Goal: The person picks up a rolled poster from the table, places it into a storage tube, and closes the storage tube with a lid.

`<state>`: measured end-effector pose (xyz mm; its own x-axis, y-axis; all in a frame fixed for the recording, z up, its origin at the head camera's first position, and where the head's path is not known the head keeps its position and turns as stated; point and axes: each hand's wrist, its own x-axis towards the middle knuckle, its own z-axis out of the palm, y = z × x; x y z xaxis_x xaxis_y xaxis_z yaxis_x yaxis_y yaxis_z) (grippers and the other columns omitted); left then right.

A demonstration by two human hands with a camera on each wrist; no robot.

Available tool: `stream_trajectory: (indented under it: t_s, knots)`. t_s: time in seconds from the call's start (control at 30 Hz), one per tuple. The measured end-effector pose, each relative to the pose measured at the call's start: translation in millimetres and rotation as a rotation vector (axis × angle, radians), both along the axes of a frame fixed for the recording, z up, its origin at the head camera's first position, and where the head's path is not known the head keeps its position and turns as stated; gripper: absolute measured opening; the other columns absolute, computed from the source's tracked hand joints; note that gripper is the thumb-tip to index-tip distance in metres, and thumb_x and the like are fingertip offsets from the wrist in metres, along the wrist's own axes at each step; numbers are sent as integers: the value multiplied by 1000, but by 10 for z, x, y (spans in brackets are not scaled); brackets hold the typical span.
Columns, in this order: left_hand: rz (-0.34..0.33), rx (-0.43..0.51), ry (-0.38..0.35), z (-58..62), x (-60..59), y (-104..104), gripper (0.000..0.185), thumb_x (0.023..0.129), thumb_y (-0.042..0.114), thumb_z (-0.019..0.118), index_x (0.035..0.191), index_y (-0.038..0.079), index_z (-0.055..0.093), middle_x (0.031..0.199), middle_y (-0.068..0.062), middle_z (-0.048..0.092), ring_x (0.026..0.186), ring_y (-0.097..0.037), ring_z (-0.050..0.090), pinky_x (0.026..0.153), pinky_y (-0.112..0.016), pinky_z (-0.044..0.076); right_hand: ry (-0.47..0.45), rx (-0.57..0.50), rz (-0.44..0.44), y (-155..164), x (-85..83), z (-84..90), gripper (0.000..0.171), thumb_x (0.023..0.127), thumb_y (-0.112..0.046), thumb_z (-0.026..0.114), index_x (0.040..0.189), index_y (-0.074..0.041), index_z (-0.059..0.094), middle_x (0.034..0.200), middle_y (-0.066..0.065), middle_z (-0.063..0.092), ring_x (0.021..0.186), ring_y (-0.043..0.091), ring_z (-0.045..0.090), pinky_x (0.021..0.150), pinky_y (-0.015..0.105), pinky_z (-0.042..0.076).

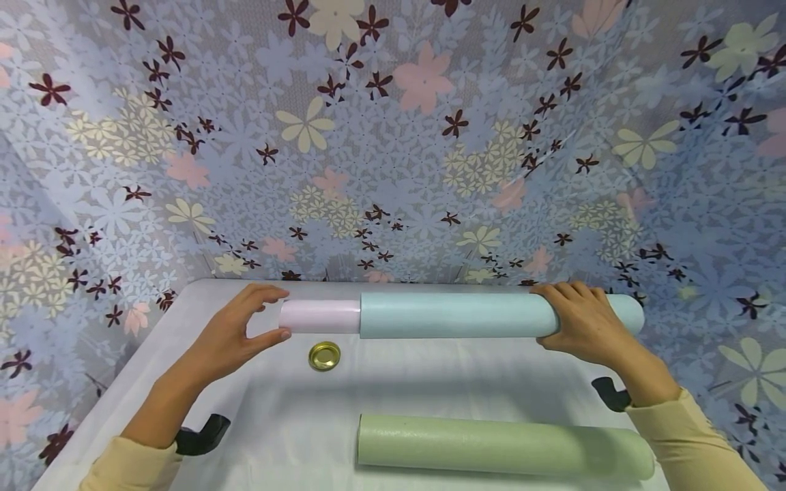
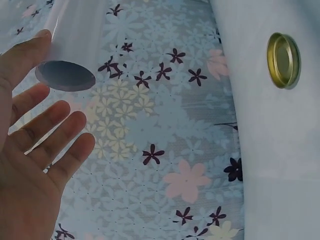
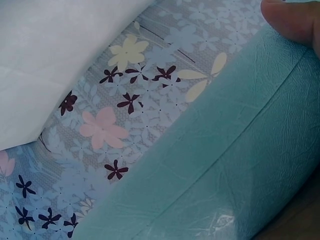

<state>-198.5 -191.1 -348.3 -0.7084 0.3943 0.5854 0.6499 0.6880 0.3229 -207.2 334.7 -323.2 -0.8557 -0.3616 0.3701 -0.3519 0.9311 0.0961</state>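
A long light blue tube (image 1: 454, 315) is held level above the white table, with a narrower pale lilac tube (image 1: 321, 316) sticking out of its left end. My right hand (image 1: 580, 320) grips the blue tube near its right end, fingers over the top; its thumb (image 3: 290, 19) lies on the blue surface in the right wrist view. My left hand (image 1: 230, 334) is around the lilac tube's free end, thumb and fingers spread apart. In the left wrist view the left fingers (image 2: 65, 112) are loosely extended by the dark oval end; firm contact cannot be told.
A round gold lid (image 1: 324, 356) lies on the table (image 1: 276, 423) below the lilac tube. Nearer me rests a pale green tube (image 1: 503, 447), by my right forearm. Floral fabric (image 1: 393, 170) hangs behind the table. Black straps (image 1: 204, 436) show at both wrists.
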Motion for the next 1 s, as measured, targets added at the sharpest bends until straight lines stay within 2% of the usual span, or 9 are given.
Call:
stream_trajectory:
  t_s: [0.17,0.43,0.53,0.67,0.8,1.0]
  knots:
    - [-30,68,-51,-40,0,-28,58,77,15,77,129,16,51,124,-1,56,110,-19,57,86,-36,52,2,3,6,-3,3,2,79,57,-30,86,126,-13,52,116,17,60,106,41,50,81,57,36]
    - [-56,164,-180,-83,28,-51,54,82,16,73,131,16,50,127,-4,56,110,-22,58,90,-24,50,-8,2,6,-12,5,0,80,57,-31,86,127,-12,52,116,18,60,107,42,50,82,57,35]
    - [-55,182,-219,-99,44,-57,53,84,17,72,132,18,49,127,-5,57,110,-21,59,90,-26,51,-7,1,7,-13,5,-3,81,57,-31,87,127,-12,52,116,18,60,107,42,49,83,58,35]
    - [-64,205,-243,-135,54,-63,53,84,16,71,133,20,49,127,-5,57,108,-9,59,90,-25,51,-3,1,10,-10,7,-10,81,56,-31,87,126,-12,52,117,17,60,108,41,50,83,57,35]
    - [-75,235,-276,-163,62,-73,53,85,16,70,133,22,49,127,-5,57,105,6,54,89,-18,49,-3,4,9,-7,9,-16,80,56,-32,87,126,-13,52,118,17,60,109,41,49,83,58,35]
    - [-82,271,-330,-177,76,-75,50,87,17,68,133,19,49,124,-5,59,104,7,54,87,-17,49,-6,8,10,-5,11,-19,80,57,-32,87,126,-13,52,118,17,59,109,41,49,83,58,35]
